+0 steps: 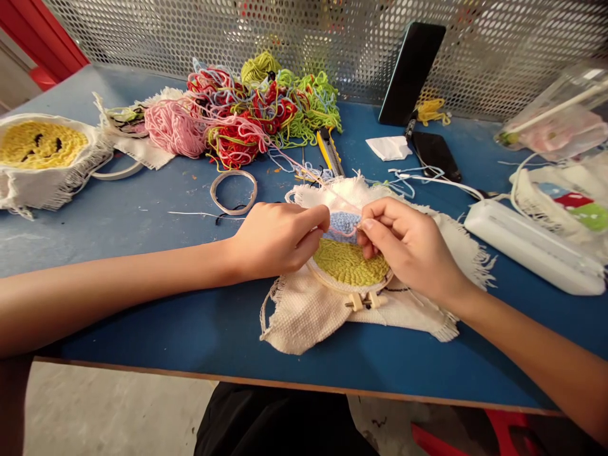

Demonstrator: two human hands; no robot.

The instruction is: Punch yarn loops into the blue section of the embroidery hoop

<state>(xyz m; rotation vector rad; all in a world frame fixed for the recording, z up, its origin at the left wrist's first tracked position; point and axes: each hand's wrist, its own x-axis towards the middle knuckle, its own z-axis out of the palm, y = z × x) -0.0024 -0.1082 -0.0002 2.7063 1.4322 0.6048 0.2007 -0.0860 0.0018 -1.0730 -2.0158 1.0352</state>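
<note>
White fringed cloth (304,310) lies on the blue table, stretched in an embroidery hoop (327,278) with a metal screw at its near side. Inside the hoop are a yellow-green stitched area (351,261) and a light blue one (342,223). My left hand (289,237) rests at the hoop's left edge, fingers closed; what they hold, if anything, is hidden. Over the right part of the hoop, my right hand (399,244) pinches pink yarn (349,234) between thumb and fingertips.
Behind the hoop lie a heap of coloured yarn (275,107), a yellow cutter (329,152) and a small ring (234,192). A phone (411,75) leans on the perforated metal panel (361,38). A white device (532,244) lies right; a yellow stitched piece (42,144) lies left.
</note>
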